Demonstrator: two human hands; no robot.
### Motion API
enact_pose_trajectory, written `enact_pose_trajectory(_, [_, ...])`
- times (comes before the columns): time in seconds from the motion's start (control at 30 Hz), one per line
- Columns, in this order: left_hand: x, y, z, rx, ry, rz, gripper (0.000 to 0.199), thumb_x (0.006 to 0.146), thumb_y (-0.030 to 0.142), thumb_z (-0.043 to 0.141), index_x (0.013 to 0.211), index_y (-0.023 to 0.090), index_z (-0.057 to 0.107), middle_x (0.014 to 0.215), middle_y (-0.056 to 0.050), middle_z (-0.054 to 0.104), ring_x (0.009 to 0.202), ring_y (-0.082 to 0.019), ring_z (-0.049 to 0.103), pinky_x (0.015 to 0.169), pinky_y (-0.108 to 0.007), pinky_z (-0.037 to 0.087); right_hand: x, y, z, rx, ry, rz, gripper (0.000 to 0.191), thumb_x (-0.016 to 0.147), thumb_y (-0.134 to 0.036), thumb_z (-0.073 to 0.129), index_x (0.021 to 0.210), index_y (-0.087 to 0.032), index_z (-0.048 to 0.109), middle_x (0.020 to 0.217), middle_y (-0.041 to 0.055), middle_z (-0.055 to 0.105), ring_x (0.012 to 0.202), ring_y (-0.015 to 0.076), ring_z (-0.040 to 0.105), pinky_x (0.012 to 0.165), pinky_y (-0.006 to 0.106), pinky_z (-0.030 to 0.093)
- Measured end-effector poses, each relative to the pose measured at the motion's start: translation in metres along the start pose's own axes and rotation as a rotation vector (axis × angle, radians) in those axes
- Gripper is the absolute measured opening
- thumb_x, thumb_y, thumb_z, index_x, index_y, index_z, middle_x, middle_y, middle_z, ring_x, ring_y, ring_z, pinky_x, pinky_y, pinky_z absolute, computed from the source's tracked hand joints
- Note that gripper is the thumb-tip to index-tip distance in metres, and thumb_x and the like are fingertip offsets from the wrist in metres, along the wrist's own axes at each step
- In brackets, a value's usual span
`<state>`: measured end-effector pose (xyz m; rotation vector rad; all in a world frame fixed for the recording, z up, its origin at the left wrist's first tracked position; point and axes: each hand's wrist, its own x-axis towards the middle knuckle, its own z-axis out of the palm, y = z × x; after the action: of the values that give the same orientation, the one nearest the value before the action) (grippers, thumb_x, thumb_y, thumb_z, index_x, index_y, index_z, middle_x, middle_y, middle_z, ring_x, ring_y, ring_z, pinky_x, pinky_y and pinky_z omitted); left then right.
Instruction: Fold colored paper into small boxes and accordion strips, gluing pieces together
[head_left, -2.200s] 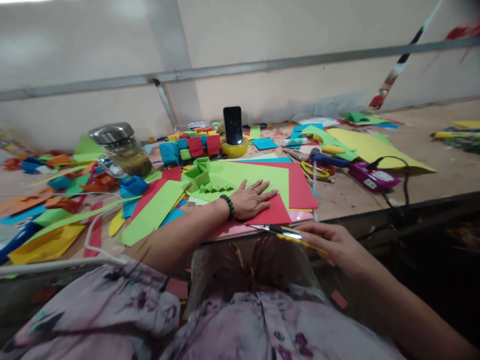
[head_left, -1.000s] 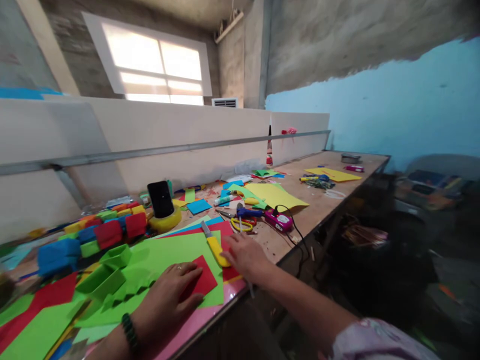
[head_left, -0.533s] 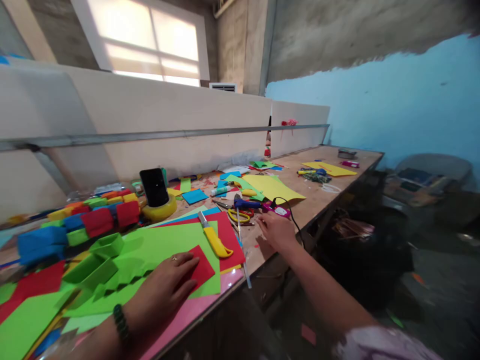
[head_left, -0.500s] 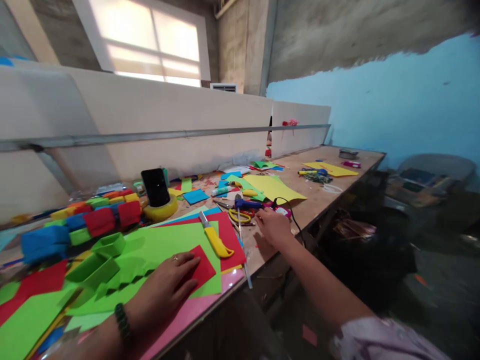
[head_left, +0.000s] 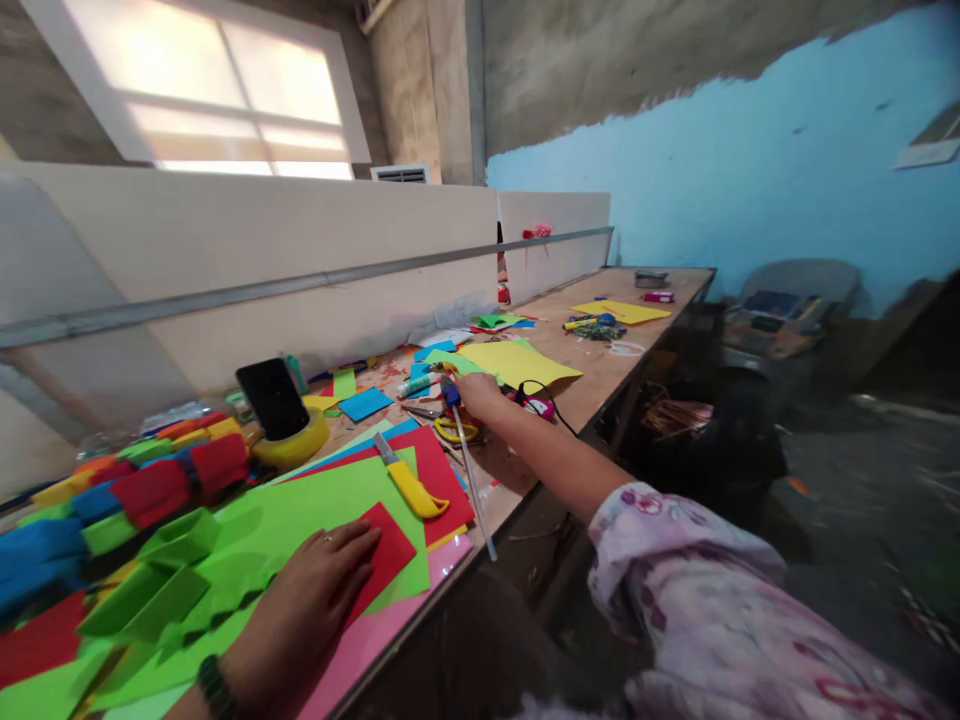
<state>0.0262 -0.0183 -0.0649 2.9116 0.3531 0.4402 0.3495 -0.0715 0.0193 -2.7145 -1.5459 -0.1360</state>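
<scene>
My left hand (head_left: 319, 575) lies flat, fingers stretched out, on a small red paper piece (head_left: 386, 553) over a green sheet (head_left: 307, 500). Folded green paper boxes (head_left: 150, 597) stand to its left. Just beyond its fingertips rests a yellow cutter knife (head_left: 412, 483). My right hand (head_left: 480, 395) reaches forward, fingers curled over a blue glue gun (head_left: 450, 390) and covering most of its body; the fingertips are hidden. A long translucent glue stick (head_left: 476, 495) projects from the gun towards me. Yellow-handled scissors (head_left: 456, 432) lie close by.
A phone (head_left: 271, 398) leans on a yellow tape roll (head_left: 292, 445) at left, behind a row of coloured paper blocks (head_left: 161, 495). Blue paper (head_left: 366, 404) and a yellow sheet (head_left: 517, 366) lie farther back. A black cord (head_left: 551, 392) crosses the table edge at right.
My right hand has moved forward and left from beside the glue gun to over its body. My left hand stays on the red paper. The view has turned to the right.
</scene>
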Motion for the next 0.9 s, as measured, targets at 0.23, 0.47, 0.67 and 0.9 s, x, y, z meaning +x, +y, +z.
enact_pose_trajectory(0.23, [0.003,0.019,-0.019,0.017,-0.056,-0.096,0.038,0.097,0.033,0.032,0.114,0.022,0.064,0.115,-0.01,0.066,0.096,-0.02,0.065,0.085,-0.032,0.051,-0.003,-0.018,-0.027,-0.003,0.009,0.015,0.035,0.09,-0.034,0.057,0.119,-0.015,0.056,0.119,0.0097,0.058,0.1,0.0209,0.06,0.084,0.041,0.052])
enact_pose_trajectory(0.47, [0.006,0.027,-0.033,0.125,-0.08,-0.175,0.067,0.075,0.068,0.055,0.12,0.019,0.059,0.115,-0.015,0.061,0.099,-0.029,0.06,0.085,-0.04,0.047,-0.089,-0.049,-0.014,0.191,0.173,-0.338,0.03,0.093,-0.034,0.049,0.116,-0.023,0.063,0.108,0.0071,0.07,0.099,0.0211,0.064,0.08,0.029,0.048])
enact_pose_trajectory(0.67, [0.002,0.02,-0.034,0.123,-0.092,-0.22,0.073,0.075,0.066,0.057,0.129,0.017,0.053,0.118,-0.016,0.06,0.104,-0.029,0.058,0.088,-0.039,0.046,-0.17,-0.084,0.041,0.384,0.182,-0.659,0.036,0.088,-0.032,0.059,0.121,-0.019,0.059,0.117,0.0101,0.066,0.107,0.021,0.059,0.09,0.033,0.046])
enact_pose_trajectory(0.9, [-0.005,0.008,-0.04,0.151,-0.071,-0.371,0.046,0.086,0.041,0.051,0.125,0.018,0.055,0.109,-0.012,0.064,0.094,-0.025,0.061,0.081,-0.034,0.046,-0.175,-0.088,0.053,0.185,0.259,-0.545,0.034,0.088,-0.042,0.055,0.109,-0.015,0.063,0.112,0.0123,0.066,0.105,0.0286,0.056,0.09,0.041,0.042])
